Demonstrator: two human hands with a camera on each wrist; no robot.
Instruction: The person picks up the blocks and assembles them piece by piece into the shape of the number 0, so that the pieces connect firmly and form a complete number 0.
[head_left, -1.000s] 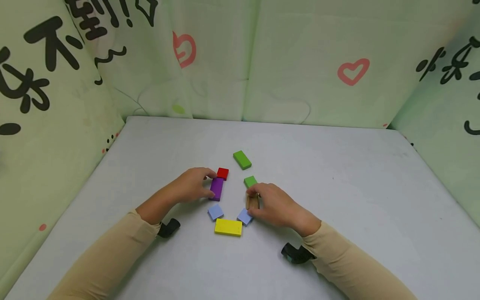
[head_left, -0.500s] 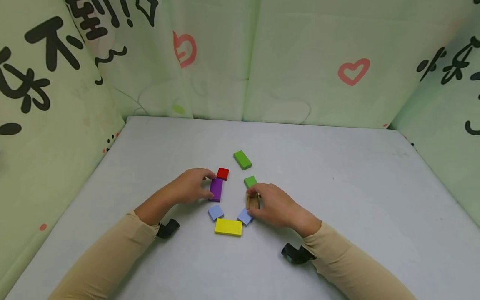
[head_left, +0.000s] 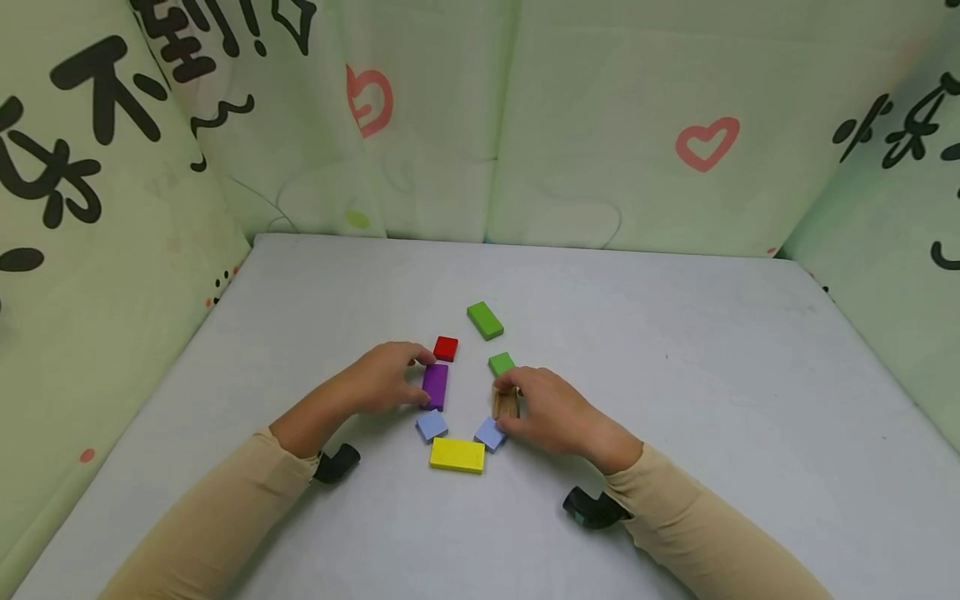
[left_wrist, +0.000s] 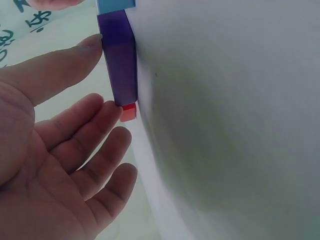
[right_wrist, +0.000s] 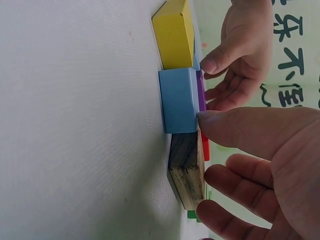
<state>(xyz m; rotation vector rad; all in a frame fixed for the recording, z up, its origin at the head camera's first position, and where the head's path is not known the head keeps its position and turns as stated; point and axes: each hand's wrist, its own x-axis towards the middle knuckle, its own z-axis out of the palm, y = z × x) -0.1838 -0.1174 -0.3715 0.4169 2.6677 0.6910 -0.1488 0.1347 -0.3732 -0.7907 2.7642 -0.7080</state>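
Observation:
My left hand (head_left: 384, 377) pinches a purple block (head_left: 435, 387) lengthwise, thumb at the near end and index finger at the far end. A light blue block (left_wrist: 116, 5) touches its near end in the left wrist view. My right hand (head_left: 555, 408) holds a bare wooden block (head_left: 506, 403) between thumb and fingers, partly hiding it. That block meets a second light blue block (right_wrist: 179, 100), which lies against the thumb tip. A yellow block (head_left: 457, 456) lies across the near side between the blue ones. Beyond the purple block sits a red block (head_left: 446, 348), a small gap away.
Just past the wooden block is a small green block (head_left: 501, 363), partly behind my right fingers. A longer green block (head_left: 485, 321) lies farther back, tilted. Everything rests on a white table (head_left: 675, 350) with printed cloth (head_left: 600, 125) around its back and sides.
The purple block has slid toward me with my left hand, away from the red block and up to the left light blue block. My right hand has stayed in place.

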